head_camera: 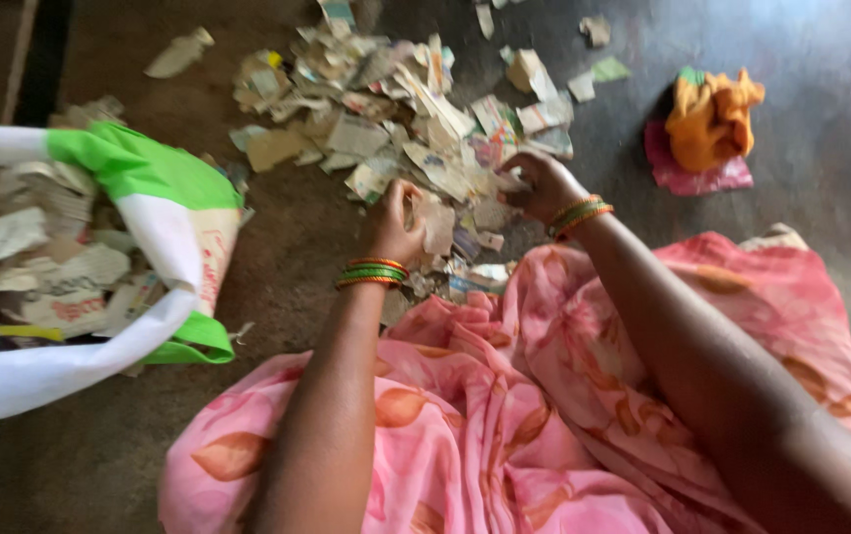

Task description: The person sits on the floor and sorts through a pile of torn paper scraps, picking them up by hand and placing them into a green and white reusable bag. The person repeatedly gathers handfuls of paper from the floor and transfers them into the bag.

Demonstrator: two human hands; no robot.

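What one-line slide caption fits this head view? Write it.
Left hand and right hand gather scraps from a paper pile on the floor, beside an open sack.

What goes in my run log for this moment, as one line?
left hand: on paper scraps | right hand: on scraps | sack: open, left | floor

The floor looked like matt, rough grey cement, dusty in patches. Over it lay a heap of paper scraps, thin printed paper and dull cardboard, creased and torn at the edges. The sack was woven plastic, white and green, with a faint sheen. The pink sari was soft, smooth cloth, lightly glossy. Both wrists wore bangles, shiny and hard. An orange cloth lay crumpled and matt.
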